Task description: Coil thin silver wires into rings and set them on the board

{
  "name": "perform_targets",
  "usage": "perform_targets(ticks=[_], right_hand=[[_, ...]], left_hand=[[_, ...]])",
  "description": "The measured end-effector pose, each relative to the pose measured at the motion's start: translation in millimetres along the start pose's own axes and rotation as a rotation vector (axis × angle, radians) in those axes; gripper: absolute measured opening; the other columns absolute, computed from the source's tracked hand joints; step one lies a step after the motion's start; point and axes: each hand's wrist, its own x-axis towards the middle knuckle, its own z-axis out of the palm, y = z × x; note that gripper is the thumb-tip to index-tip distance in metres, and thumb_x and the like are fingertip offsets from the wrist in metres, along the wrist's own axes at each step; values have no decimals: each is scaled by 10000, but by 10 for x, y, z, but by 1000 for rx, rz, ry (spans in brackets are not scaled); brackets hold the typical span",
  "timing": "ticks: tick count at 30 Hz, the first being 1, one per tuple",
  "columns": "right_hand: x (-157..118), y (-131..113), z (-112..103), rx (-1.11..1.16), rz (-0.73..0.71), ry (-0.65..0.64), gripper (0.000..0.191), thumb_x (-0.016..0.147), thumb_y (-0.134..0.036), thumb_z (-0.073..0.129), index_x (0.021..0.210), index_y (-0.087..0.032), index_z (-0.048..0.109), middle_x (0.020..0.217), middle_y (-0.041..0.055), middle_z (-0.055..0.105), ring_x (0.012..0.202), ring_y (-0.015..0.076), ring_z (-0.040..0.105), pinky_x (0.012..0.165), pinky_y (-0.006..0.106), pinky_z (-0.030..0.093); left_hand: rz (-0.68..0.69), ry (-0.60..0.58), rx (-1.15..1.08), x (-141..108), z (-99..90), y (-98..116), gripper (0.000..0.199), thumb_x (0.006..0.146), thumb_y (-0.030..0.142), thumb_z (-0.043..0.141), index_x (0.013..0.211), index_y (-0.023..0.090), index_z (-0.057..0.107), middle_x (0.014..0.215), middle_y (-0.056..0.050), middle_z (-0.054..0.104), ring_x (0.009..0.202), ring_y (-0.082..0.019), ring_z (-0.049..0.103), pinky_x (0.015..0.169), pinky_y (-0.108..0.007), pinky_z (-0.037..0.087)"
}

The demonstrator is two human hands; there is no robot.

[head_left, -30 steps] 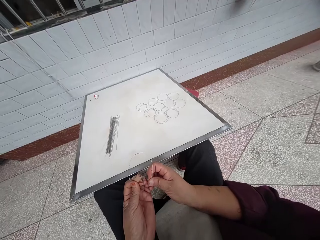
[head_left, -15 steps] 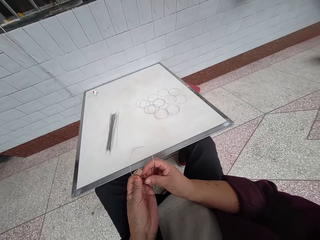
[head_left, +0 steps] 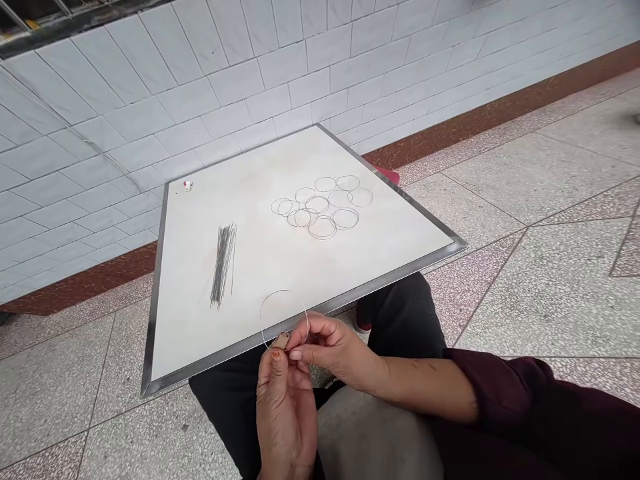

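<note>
A thin wire ring (head_left: 275, 291) stands up above my hands, in front of the table's near edge. My left hand (head_left: 286, 407) pinches its lower part between thumb and forefinger. A tan wrapping (head_left: 281, 341), perhaps tape, sits around a fingertip at the pinch. From the right, my right hand (head_left: 327, 343) closes its thumb and forefinger on the ring's lower right side. The wire's ends are hidden by the fingers. Several finished-looking wire rings (head_left: 334, 227) lie overlapping on the white table (head_left: 270, 267). To their left is a bundle of straight wires (head_left: 222, 267).
The table has a metal rim (head_left: 370, 288) and stands close to a white tiled wall (head_left: 225, 87). A small red and white object (head_left: 188, 186) lies at its far left corner. My knees are under the near edge. Something red (head_left: 389, 176) shows behind the table.
My hands have shifted very slightly, bringing the fingertips closer together at the ring's base. The ring stays held, and the things on the table have not moved.
</note>
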Motion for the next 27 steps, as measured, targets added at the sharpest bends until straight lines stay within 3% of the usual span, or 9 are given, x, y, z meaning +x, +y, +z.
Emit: perform_targets(ticks=[9,17,23,27], right_hand=[[-31,30,26,-40,17,76,272,778,-389,786,786,-172,621,713,-31,568,588,81,508,550,224,466],[-50,-40,25,-51,11,79,290,814,-433,735,819,-188,581,677,-39,576,582,93,535,540,225,471],[-51,-32,21,-80,25,95,304,818,-450,731,835,-186,581,661,-45,581,552,89,545,524,220,473],[-55,-12,15,-62,32,83,310,808,-449,745,845,-182,591,671,-40,580,558,88,533,537,224,467]], left_hand=[[-21,-7,30,-14,9,-34,238,776,377,783,946,211,766,1028,-64,748,1034,-204,670,939,-328,522],[-74,11,31,-47,-39,-44,267,769,252,797,1031,223,754,1105,-61,738,1090,-186,660,983,-304,491],[-43,50,11,-37,-46,-41,189,736,265,823,911,234,759,941,-19,746,911,-152,690,890,-298,534],[-46,83,25,-23,-54,-64,199,707,303,844,872,227,763,931,-25,750,923,-168,689,868,-304,540]])
